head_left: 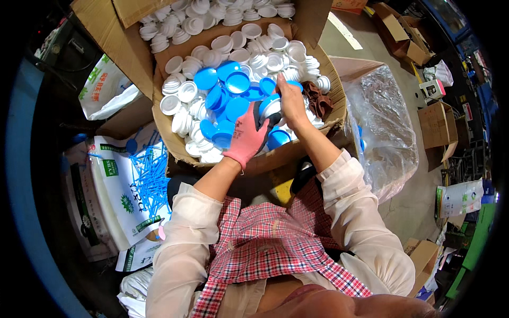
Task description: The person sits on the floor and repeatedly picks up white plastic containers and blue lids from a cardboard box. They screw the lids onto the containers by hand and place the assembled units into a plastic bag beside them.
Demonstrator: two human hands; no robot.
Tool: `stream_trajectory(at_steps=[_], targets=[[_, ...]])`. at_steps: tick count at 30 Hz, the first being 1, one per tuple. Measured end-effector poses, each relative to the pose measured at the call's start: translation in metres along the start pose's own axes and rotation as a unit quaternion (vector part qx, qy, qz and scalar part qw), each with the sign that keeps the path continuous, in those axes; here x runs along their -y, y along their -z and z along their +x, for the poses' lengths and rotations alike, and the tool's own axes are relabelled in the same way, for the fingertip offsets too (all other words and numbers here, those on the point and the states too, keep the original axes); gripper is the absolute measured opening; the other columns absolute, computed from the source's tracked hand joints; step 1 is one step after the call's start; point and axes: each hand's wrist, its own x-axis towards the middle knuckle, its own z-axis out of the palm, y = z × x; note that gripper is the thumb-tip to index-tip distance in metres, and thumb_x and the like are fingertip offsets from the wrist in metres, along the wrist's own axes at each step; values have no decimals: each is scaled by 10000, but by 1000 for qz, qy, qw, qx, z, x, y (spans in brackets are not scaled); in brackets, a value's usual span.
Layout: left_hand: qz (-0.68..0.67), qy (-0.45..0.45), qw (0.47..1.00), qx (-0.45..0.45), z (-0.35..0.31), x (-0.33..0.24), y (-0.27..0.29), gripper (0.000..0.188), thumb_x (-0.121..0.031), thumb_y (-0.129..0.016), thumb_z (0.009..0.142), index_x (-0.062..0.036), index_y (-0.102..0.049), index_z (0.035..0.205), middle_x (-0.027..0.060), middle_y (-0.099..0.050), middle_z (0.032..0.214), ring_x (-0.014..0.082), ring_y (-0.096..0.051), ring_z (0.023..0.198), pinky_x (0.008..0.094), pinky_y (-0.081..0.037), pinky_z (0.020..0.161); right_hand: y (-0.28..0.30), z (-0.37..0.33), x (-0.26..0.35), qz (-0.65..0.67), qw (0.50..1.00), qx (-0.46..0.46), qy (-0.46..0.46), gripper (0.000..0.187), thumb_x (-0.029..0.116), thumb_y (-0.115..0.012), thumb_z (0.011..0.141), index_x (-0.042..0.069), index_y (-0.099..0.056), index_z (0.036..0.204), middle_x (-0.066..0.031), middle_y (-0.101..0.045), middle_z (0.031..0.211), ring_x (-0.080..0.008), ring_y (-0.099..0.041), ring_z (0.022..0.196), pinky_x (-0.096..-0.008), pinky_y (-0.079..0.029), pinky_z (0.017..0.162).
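My left hand (pixel 248 132), in a pink glove with dark fingertips, grips a round plastic lid (pixel 271 107) with a blue edge and a white face. My bare right hand (pixel 291 103) closes against the lid's right side, thumb pointing up; most of its fingers are hidden. Both hands are over a large cardboard box (pixel 157 114). Loose blue lids (pixel 237 82) lie heaped beneath and beyond them, and another blue lid (pixel 278 139) sits just below the hands. Many white plastic caps (pixel 187 91), some stacked, surround the blue ones.
A brown cloth (pixel 317 100) lies at the box's right side. To the right stands a plastic-lined carton (pixel 384 132). Blue plastic sticks (pixel 150 172) rest on white printed sacks (pixel 114 183) at left. Raised cardboard flaps (pixel 108 40) border the box. More cartons (pixel 437 127) stand at far right.
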Motion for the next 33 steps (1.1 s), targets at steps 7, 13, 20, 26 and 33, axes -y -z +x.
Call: stream_trajectory(at_steps=[7,13,20,26,33], targets=[[34,24,999,14,-6,9,-21,492,-164,-625,837,35,-452,1251,261,-566,1142,426,-541,1046,450,-437,886,2,3,-17,-12,999,8,31,538,411,-505,959,29,-480,581,27,-435,588,-79,-354,588,-303,-303,521],[-409,176,894,56,20,40,-6,528,-355,-617,898,40,-502,1228,166,-631,1077,305,-633,984,414,-523,844,12,6,-3,223,961,77,-145,322,313,-555,950,7,-656,931,-42,-646,824,-128,-596,734,-274,-480,680],[-635,189,731,160,22,19,9,539,-403,-440,990,46,-438,1287,190,-568,1202,343,-621,1049,429,-563,835,41,-1,-1,180,966,103,-155,219,222,-644,891,52,-661,1029,-1,-643,888,-107,-579,783,-280,-462,704],[-501,136,838,167,20,24,-1,469,-350,-461,986,15,-447,1281,172,-582,1176,322,-639,1007,408,-562,816,53,-17,10,134,984,81,-80,200,201,-665,878,19,-680,958,14,-619,793,-69,-530,708,-212,-423,644],[-230,119,966,11,39,54,35,452,-329,-551,939,-47,-487,1286,145,-622,1142,248,-643,981,345,-514,821,276,10,-56,-366,868,-304,141,250,178,-590,884,-3,-654,1045,-158,-690,866,-241,-655,775,-359,-496,712]])
